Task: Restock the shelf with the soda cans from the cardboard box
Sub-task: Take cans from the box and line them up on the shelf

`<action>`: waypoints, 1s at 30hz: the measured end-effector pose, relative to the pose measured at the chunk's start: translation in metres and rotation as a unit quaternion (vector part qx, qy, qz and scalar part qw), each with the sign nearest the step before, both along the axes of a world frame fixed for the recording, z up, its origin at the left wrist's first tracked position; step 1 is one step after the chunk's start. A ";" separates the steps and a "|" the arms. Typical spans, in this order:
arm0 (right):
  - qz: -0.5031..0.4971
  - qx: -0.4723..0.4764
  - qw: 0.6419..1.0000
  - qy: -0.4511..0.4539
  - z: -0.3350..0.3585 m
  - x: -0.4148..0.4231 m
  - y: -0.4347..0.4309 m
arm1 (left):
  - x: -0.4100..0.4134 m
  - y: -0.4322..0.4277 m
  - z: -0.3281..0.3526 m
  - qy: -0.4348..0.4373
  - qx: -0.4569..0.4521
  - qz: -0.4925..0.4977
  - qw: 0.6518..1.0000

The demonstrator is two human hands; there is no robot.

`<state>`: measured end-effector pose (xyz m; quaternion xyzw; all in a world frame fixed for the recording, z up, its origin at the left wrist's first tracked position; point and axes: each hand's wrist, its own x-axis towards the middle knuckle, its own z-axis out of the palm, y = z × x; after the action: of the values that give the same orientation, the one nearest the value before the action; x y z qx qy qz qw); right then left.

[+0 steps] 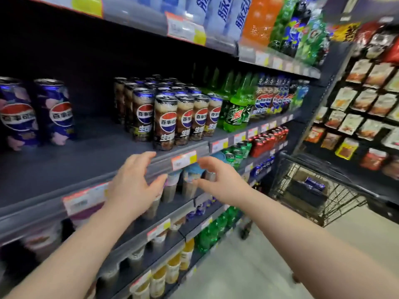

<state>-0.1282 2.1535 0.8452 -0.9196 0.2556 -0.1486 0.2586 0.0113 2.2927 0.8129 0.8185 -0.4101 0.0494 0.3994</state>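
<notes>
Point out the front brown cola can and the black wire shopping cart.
Front brown cola can (165, 124): head view, on its round logo.
Black wire shopping cart (341, 201): head view, on its mesh side wall.

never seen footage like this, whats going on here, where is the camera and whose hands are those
There is no robot here. A person wears one wide-angle camera on the head, looking forward and down, so this single picture shows what they see, and the two bare arms are their own.

The left hand and right hand hover by the front edge of a shop shelf. The fingers are loosely spread and both hands hold nothing.

On the shelf stand a packed group of brown cans, two blue cans further left with a bare gap between, and green bottles to the right. A wire cart stands on the right, with something dark and blue inside, too blurred to name.
</notes>
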 end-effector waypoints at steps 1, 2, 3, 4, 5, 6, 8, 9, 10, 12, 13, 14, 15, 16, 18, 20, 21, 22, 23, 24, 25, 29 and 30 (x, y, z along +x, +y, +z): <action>-0.021 0.001 1.000 0.000 -0.003 -0.021 -0.011 | -0.015 -0.012 -0.005 -0.007 0.034 -0.014 0.999; -0.041 0.007 0.999 0.000 -0.007 -0.043 -0.021 | -0.029 -0.023 -0.010 -0.013 0.066 -0.027 0.997; -0.061 0.008 0.998 0.001 -0.010 -0.066 -0.031 | -0.045 -0.036 -0.014 -0.018 0.095 -0.040 0.995; -0.080 0.001 0.997 0.003 -0.014 -0.090 -0.043 | -0.062 -0.050 -0.017 -0.023 0.120 -0.053 0.991; -0.097 -0.012 0.995 0.006 -0.018 -0.117 -0.056 | -0.082 -0.066 -0.020 -0.029 0.140 -0.064 0.988; -0.114 -0.023 0.993 0.010 -0.022 -0.146 -0.069 | -0.104 -0.083 -0.022 -0.033 0.154 -0.076 0.985; -0.147 -0.028 0.988 0.030 -0.029 -0.209 -0.095 | -0.157 -0.121 -0.027 -0.036 0.177 -0.105 0.978; -0.166 -0.026 0.985 0.045 -0.032 -0.243 -0.108 | -0.185 -0.140 -0.029 -0.038 0.187 -0.124 0.974; -0.187 -0.023 0.980 0.062 -0.037 -0.277 -0.120 | -0.215 -0.160 -0.031 -0.040 0.198 -0.148 0.968; -0.227 -0.015 0.969 0.092 -0.045 -0.341 -0.142 | -0.271 -0.197 -0.036 -0.051 0.216 -0.194 0.956; -0.243 -0.013 0.965 0.101 -0.048 -0.370 -0.152 | -0.298 -0.214 -0.037 -0.061 0.223 -0.214 0.949; -0.259 -0.009 0.960 0.107 -0.050 -0.398 -0.161 | -0.324 -0.230 -0.038 -0.071 0.230 -0.232 0.943; -0.278 -0.003 0.955 0.108 -0.051 -0.424 -0.169 | -0.348 -0.245 -0.038 -0.079 0.238 -0.248 0.936; -0.295 0.007 0.949 0.106 -0.051 -0.447 -0.177 | -0.370 -0.258 -0.038 -0.085 0.247 -0.263 0.929; -0.318 0.024 0.942 0.105 -0.053 -0.487 -0.191 | -0.409 -0.284 -0.038 -0.095 0.267 -0.288 0.915; -0.336 0.032 0.936 0.103 -0.057 -0.520 -0.205 | -0.442 -0.310 -0.040 -0.100 0.279 -0.309 0.904; -0.344 0.036 0.933 0.103 -0.060 -0.533 -0.214 | -0.455 -0.323 -0.042 -0.099 0.284 -0.317 0.899; -0.352 0.039 0.930 0.102 -0.063 -0.546 -0.222 | -0.468 -0.336 -0.044 -0.099 0.288 -0.325 0.895; -0.361 0.043 0.926 0.101 -0.066 -0.558 -0.232 | -0.480 -0.350 -0.047 -0.101 0.294 -0.333 0.890; -0.370 0.049 0.923 0.096 -0.068 -0.568 -0.241 | -0.491 -0.364 -0.050 -0.103 0.299 -0.341 0.885; -0.378 0.055 0.919 0.093 -0.070 -0.579 -0.252 | -0.501 -0.379 -0.053 -0.104 0.302 -0.348 0.882; -0.409 0.062 0.906 0.093 -0.076 -0.619 -0.306 | -0.537 -0.453 -0.067 -0.097 0.296 -0.374 0.874; -0.419 0.062 0.901 0.095 -0.077 -0.628 -0.323 | -0.547 -0.474 -0.069 -0.096 0.293 -0.383 0.871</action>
<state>-0.7564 1.8301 0.7681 -0.7194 0.6493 -0.1391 0.2038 -0.5353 1.8183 0.7436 0.6682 -0.7231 -0.1516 0.0877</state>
